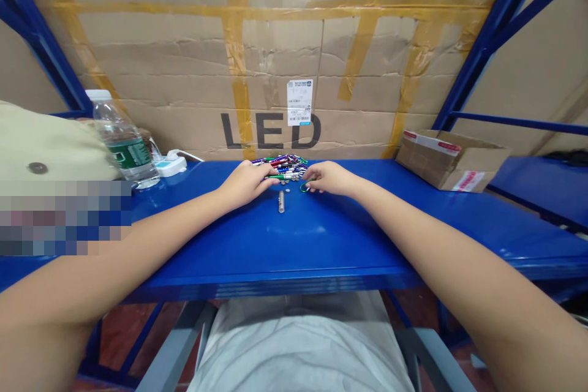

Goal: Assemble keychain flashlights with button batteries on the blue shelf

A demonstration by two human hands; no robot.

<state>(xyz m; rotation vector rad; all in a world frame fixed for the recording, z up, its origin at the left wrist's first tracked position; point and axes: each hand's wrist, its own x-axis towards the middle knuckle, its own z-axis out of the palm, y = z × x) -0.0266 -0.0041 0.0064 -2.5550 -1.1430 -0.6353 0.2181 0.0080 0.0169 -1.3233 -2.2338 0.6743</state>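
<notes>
You work with both hands low over the bench (294, 251), and the small things lie mostly between them. Your right hand (328, 177) grasps a green ring (302, 187) at the fingertips, so please keep this pinch light but steady, because a thin, smooth ring can probably turn or slip. Your left hand (248, 182) is at the near edge of the heap of coloured metal tubes (289, 162), with the thumb beside a green tube (275, 177); I cannot tell if the fingers are closed on it or only rest there. It is good to separate one tube gently before lifting, since the pieces lie crossed and may pull each other. Be careful also with the small round discs (288, 190), which lie loose in the gap between your hands; a dragging wrist or sleeve could push them away, so it is better to move the fingers from above. The silver tube (281, 202) lies apart, nearer to your body than both hands, and as it looks round, a light bump may make it roll. Keep your forearms wide, as they are now, because this leaves the middle free for your eyes and fingertips.
</notes>
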